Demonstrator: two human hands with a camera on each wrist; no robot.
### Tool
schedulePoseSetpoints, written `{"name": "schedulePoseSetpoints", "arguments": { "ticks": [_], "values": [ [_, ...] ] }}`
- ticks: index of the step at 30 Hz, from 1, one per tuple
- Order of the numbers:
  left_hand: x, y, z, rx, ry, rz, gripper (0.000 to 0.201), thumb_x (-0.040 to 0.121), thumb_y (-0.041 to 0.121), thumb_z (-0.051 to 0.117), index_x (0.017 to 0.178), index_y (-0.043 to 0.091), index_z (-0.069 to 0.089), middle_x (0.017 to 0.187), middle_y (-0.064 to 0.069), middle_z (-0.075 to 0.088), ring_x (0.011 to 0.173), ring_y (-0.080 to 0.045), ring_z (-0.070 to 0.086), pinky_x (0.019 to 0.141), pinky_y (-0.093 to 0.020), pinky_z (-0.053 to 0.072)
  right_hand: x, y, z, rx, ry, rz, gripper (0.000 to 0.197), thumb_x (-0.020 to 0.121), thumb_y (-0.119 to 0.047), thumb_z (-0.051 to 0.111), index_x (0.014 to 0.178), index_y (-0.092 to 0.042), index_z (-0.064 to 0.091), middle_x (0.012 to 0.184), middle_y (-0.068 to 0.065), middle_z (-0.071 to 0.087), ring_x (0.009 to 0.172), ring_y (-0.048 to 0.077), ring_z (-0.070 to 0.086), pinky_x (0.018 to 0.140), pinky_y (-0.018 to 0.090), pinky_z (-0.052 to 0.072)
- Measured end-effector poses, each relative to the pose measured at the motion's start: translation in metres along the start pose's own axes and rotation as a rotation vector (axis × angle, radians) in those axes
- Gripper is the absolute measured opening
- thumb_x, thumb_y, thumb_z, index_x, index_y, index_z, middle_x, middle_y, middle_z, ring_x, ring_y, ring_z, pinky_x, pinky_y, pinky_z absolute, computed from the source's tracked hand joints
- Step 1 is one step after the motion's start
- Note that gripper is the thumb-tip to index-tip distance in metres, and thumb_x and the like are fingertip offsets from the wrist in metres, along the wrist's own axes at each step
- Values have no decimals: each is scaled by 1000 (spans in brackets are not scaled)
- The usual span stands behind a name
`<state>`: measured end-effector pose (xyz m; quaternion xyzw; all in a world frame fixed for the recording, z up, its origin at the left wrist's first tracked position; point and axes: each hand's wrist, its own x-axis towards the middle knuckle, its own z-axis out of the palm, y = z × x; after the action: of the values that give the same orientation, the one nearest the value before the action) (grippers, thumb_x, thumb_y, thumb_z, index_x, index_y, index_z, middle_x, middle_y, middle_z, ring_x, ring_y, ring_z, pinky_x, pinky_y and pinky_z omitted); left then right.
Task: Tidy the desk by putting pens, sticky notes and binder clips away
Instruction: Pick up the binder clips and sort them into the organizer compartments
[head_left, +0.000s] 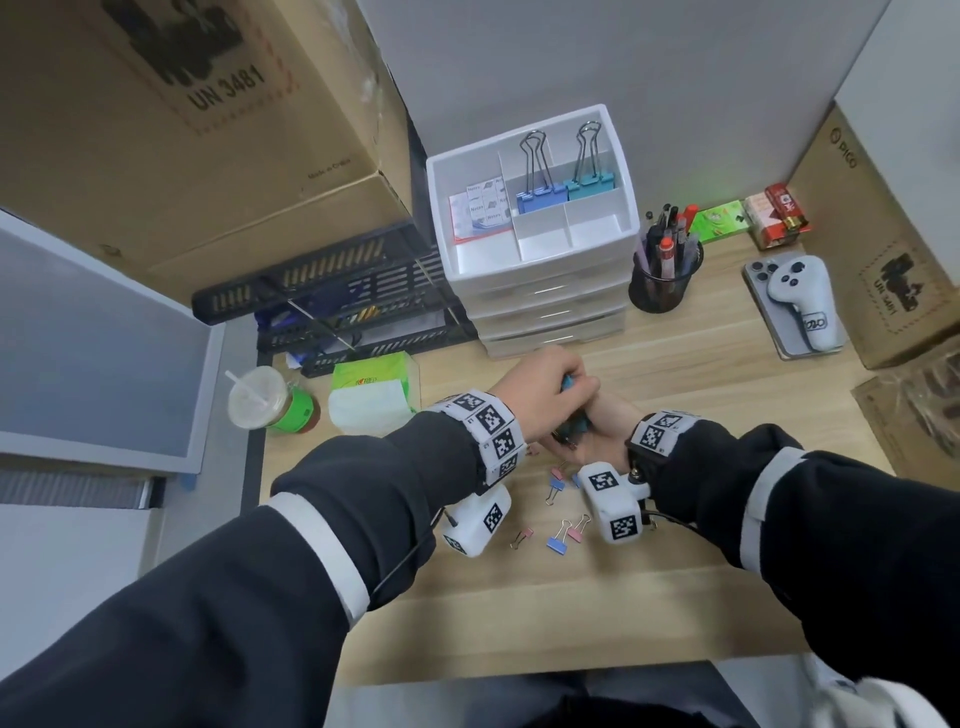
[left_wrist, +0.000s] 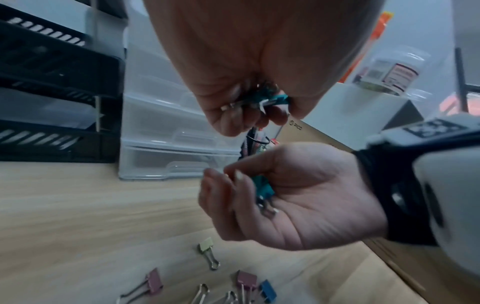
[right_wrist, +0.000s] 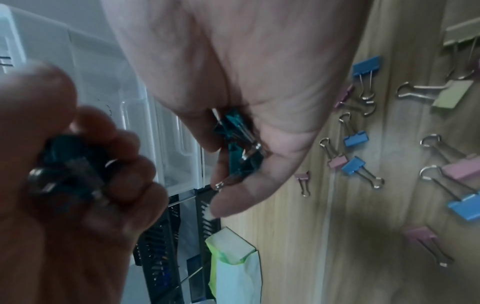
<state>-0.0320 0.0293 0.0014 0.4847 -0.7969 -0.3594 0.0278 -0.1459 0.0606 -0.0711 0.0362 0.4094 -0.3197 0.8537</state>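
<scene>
Both hands meet over the desk in front of the white drawer organizer (head_left: 437, 208). My left hand (head_left: 545, 382) is above, fingers curled round a bunch of teal binder clips (left_wrist: 270, 101). Just under it, my right hand (head_left: 605, 423) lies palm up, its fingers curled round more teal clips (left_wrist: 263, 185). The right wrist view shows both bunches, the right hand's clips (right_wrist: 240, 142) and the left hand's clips (right_wrist: 72, 160). Several small pink, blue and green clips (head_left: 563, 535) lie loose on the desk near my wrists. The organizer's top tray holds sticky notes (head_left: 480, 208), a large blue clip (head_left: 540, 197) and a large teal clip (head_left: 589, 182).
A mesh pen cup (head_left: 662, 283) full of pens stands right of the organizer. A black file tray (head_left: 332, 291), a tissue pack (head_left: 371, 395) and a drink cup (head_left: 265, 400) are on the left. A phone with a white controller (head_left: 795, 301) and cardboard boxes are on the right.
</scene>
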Motion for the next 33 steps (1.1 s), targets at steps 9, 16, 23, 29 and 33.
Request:
{"name": "schedulePoseSetpoints", "arguments": {
  "ticks": [9, 16, 23, 29, 33],
  "values": [
    [4, 10, -3, -517, 75, -186, 40, 104, 30, 40, 84, 10, 69, 86, -9, 73, 88, -26, 71, 92, -41, 55, 6, -9, -4, 119, -29, 19, 34, 103, -30, 44, 99, -2, 63, 89, 15, 64, 77, 25, 67, 58, 32, 63],
    [4, 6, -12, -623, 117, -193, 35, 96, 30, 44, 81, 12, 69, 94, -14, 75, 94, -30, 72, 87, -44, 59, 2, -19, 0, 53, -44, 68, 41, 101, -35, 44, 79, -5, 61, 68, 9, 60, 47, 14, 58, 34, 18, 47],
    [15, -5, -65, -378, 283, -160, 26, 95, 22, 51, 74, 16, 64, 82, -12, 73, 80, -31, 72, 75, -42, 58, -16, -50, 14, -217, 68, 67, 38, 100, -35, 48, 70, -13, 50, 58, 2, 49, 36, 7, 37, 29, 14, 27],
    [32, -2, -129, -132, 358, -93, 14, 93, 17, 55, 89, 11, 66, 84, -3, 67, 75, -16, 58, 73, -30, 50, -60, -127, 63, -369, 26, -53, 36, 100, -29, 48, 69, -11, 49, 61, 5, 52, 31, 6, 35, 24, 14, 21],
    [57, 7, -163, -52, 363, -73, 29, 94, 20, 56, 123, 15, 59, 122, -3, 61, 99, -18, 60, 88, -27, 48, -89, -194, 114, -458, 47, -124, 37, 100, -30, 46, 69, -11, 48, 60, 5, 51, 32, 6, 35, 25, 12, 18]
  ]
}}
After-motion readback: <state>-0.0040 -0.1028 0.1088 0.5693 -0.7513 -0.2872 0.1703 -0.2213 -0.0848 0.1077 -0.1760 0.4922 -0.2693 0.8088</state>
